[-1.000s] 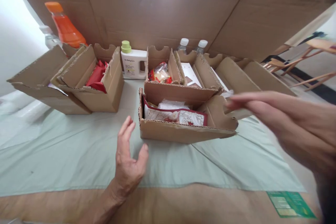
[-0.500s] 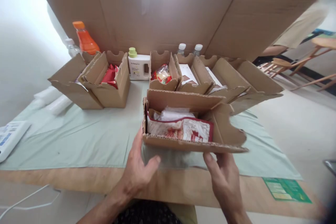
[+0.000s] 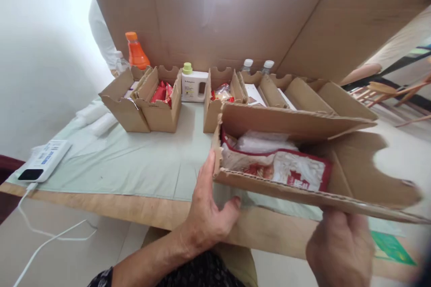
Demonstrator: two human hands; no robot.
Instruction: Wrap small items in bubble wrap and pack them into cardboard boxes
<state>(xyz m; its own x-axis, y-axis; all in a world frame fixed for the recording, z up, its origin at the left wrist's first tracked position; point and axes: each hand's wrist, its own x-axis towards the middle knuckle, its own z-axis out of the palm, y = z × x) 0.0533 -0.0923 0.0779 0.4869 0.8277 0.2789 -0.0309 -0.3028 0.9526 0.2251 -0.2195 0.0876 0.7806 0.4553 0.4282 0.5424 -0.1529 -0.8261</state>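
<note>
Between my hands, a long open-topped cardboard box is held raised and tilted over the table's front. Inside it lie a red-and-white printed bag and a clear plastic bundle. My left hand presses its fingers against the box's left end, its thumb standing free in front. Under the front wall, toward the right, my right hand grips the box; its fingertips are hidden beneath the cardboard.
A row of cardboard bins runs along the back, with a white jug among them. Behind stand an orange bottle and a tall cardboard panel. A white device with a cable lies at left. Another person's sleeve shows behind.
The box has moved right and nearer to me, and its right end now swings toward me. Both hands have gone along with it. The view has shifted left.
</note>
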